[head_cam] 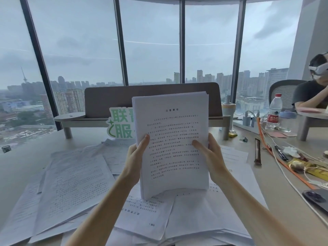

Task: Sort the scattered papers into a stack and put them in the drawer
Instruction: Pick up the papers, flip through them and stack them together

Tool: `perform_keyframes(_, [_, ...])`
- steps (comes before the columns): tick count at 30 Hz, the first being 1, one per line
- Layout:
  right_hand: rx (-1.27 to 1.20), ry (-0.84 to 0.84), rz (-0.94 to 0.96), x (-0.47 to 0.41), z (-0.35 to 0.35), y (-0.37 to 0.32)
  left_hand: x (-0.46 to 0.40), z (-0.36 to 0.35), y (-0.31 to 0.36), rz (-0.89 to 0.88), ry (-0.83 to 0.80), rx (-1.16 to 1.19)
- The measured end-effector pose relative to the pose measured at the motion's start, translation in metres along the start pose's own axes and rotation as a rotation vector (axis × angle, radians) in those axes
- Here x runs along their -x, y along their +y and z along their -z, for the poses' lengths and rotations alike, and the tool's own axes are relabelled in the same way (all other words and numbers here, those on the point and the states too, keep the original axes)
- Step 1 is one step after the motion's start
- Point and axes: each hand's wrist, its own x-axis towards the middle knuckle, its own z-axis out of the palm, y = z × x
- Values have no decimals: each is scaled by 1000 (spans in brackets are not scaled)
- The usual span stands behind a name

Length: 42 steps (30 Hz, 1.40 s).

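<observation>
Papers (71, 185) are lying scattered across the desk (23, 167) on your left, overlapping one another, with more loose sheets spreading beneath your forearms toward the near edge. Your left hand (135, 158) is gripping the left edge of the stack (171, 144), thumb curled over the printed front page and the other fingers hidden behind it. You are holding the stack upright in front of you, its bottom edge resting on the loose sheets below (the lower part is bowing slightly). Behind it, a green-and-white sign (120, 124) is standing partly hidden by the stack, in front of a grey riser shelf (150, 102). Your right hand (210, 157) is gripping the stack's right edge, thumb pressing across the text, fingers wrapping round the back. Further right, a water bottle (274, 111) with a red cap is standing near chargers and cables, an orange strap (276, 157) is trailing along the desk, and a seated person (312, 89) is leaning on the neighbouring table.
</observation>
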Motion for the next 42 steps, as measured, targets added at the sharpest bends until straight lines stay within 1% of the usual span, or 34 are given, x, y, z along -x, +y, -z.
perform_keyframes(4, [136,43,29,12,-11,20,0,3,-3,1,30,-18])
perform_keyframes(8, [155,43,95,4,-12,1,0,8,-5,19,37,-12])
perform_keyframes(11, [163,40,251,-12,-12,-33,1,7,-6,28,45,-10])
perform_keyframes(15, [295,22,513,-33,-13,-81,-1,7,-9,41,56,-13])
perform_keyframes(17, [368,17,576,-39,-11,-90,-1,8,-10,47,61,-14])
perform_keyframes(18, [392,4,580,-41,-9,-90,-1,9,-12,49,61,-14])
perform_keyframes(20, [374,-33,522,-41,-8,-81,-2,10,-17,53,65,-16])
perform_keyframes(21, [297,-50,461,-40,-8,-74,-1,10,-18,57,67,-22])
perform_keyframes(24, [-89,-55,177,-30,-7,-49,0,10,-25,84,71,-28])
perform_keyframes(25, [-147,-58,85,-24,-7,-39,1,10,-27,96,72,-27])
perform_keyframes(26, [-147,-67,12,-18,-8,-27,3,11,-29,104,72,-30])
perform_keyframes(29, [-20,-82,-121,-2,-11,1,3,13,-35,102,80,-62])
perform_keyframes(33, [263,-66,-115,-6,-13,7,-5,18,-38,118,128,-179])
perform_keyframes(35, [319,-106,-157,-10,-13,3,-10,21,-40,156,120,-189])
perform_keyframes(37, [417,-177,-239,-15,-10,3,-12,26,-42,226,78,-162])
perform_keyframes(38, [548,-215,-269,-17,-7,3,-14,31,-44,283,62,-155])
perform_keyframes(40, [959,-267,-319,-22,2,6,-17,39,-48,413,47,-210])
perform_keyframes(41, [1137,-274,-380,-22,8,10,-17,42,-50,474,42,-269])
perform_keyframes(42, [1254,-262,-471,-23,16,16,-19,45,-53,518,32,-347])
